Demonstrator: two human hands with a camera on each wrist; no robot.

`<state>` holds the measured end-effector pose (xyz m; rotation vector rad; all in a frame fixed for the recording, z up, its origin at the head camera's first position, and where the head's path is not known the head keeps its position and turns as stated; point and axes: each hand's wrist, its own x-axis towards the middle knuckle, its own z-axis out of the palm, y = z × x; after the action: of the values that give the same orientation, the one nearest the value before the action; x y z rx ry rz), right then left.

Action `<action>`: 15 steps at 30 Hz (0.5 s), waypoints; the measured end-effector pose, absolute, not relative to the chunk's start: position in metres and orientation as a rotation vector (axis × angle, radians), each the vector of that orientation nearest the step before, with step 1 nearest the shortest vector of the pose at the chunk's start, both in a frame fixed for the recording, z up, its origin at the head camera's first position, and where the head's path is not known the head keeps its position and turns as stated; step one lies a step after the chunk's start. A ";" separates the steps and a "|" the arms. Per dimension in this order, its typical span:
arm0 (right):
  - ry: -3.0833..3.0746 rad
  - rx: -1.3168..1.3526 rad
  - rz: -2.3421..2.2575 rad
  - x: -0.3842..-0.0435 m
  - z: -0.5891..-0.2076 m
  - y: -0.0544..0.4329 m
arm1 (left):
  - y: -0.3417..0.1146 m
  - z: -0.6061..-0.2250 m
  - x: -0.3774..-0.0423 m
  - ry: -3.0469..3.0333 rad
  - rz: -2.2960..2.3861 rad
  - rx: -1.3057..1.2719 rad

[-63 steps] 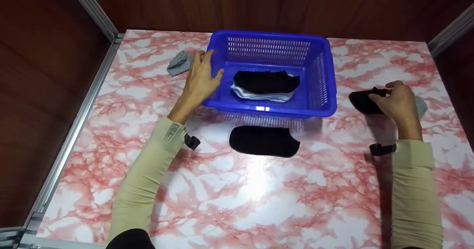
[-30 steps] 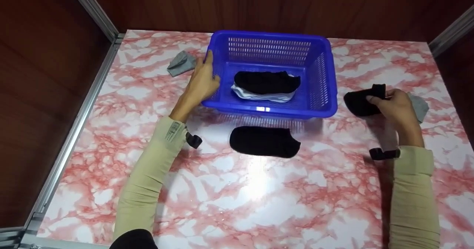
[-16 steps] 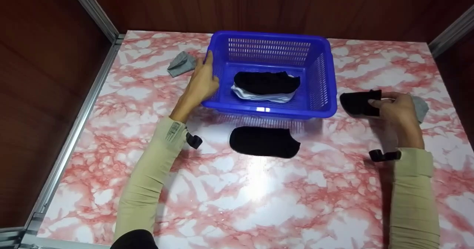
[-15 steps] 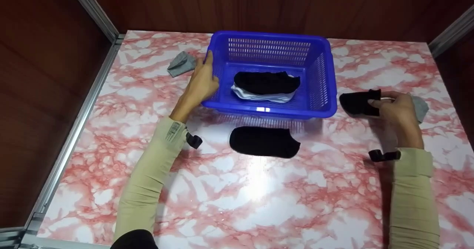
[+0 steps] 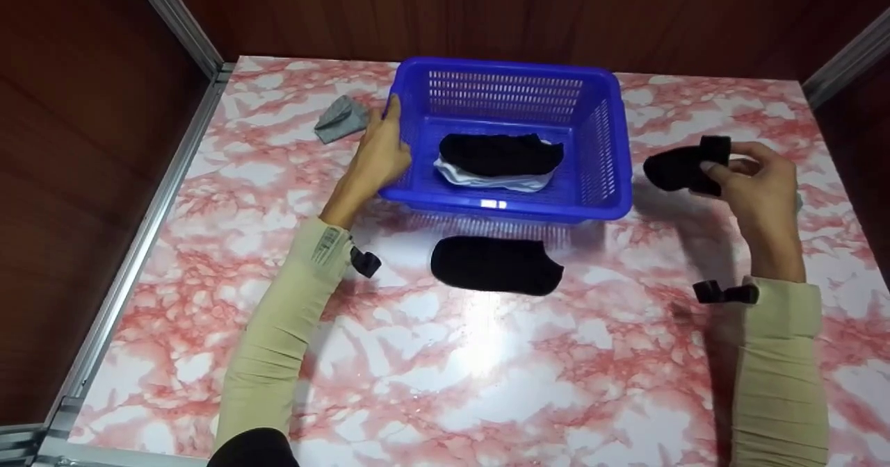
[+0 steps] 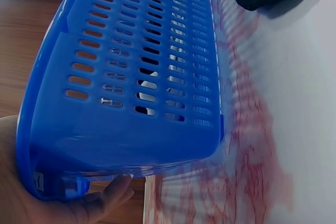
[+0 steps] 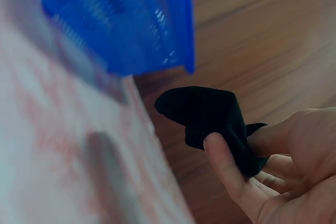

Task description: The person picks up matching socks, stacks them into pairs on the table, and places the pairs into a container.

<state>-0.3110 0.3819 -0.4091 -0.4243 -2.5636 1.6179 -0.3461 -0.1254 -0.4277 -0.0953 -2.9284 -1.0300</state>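
pinched in the right hand (image 5: 763,192) above the tabletop (image 5: 445,383), a plain black low-cut sock (image 5: 681,168) creases at the grip; its long axis runs crosswise, rounded end pointing leftward from there toward the blue plastic basket (image 5: 556,210), whose rim the left hand (image 5: 377,153) grips.

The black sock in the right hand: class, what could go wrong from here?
The held sock could slip or fold: the right hand pinches only one end.
It could snag on the blue basket, whose rim stands between it and the interior.
If the left hand tugs the end it grips, the black sock lying over white fabric inside might shift.
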 end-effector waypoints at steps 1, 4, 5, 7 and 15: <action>-2.520 -0.414 1.672 -0.309 -0.405 0.379 | -0.126 -0.428 -0.346 -2.928 -1.030 -0.097; -2.387 -0.356 1.816 -0.304 -0.394 0.369 | -0.126 -0.428 -0.346 -2.930 -1.036 -0.093; -2.369 -0.340 1.822 -0.302 -0.391 0.366 | -0.126 -0.428 -0.346 -2.932 -1.039 -0.091; -2.383 -0.317 1.772 -0.299 -0.386 0.360 | -0.125 -0.428 -0.346 -2.935 -1.036 -0.087; -2.183 -0.138 1.874 -0.286 -0.374 0.332 | -0.125 -0.427 -0.347 -2.933 -1.033 -0.083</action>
<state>-0.2860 0.3323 -0.3740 -0.1382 -2.1827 1.8743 -0.3470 -0.1250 -0.4266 -0.0835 -2.9335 -1.0333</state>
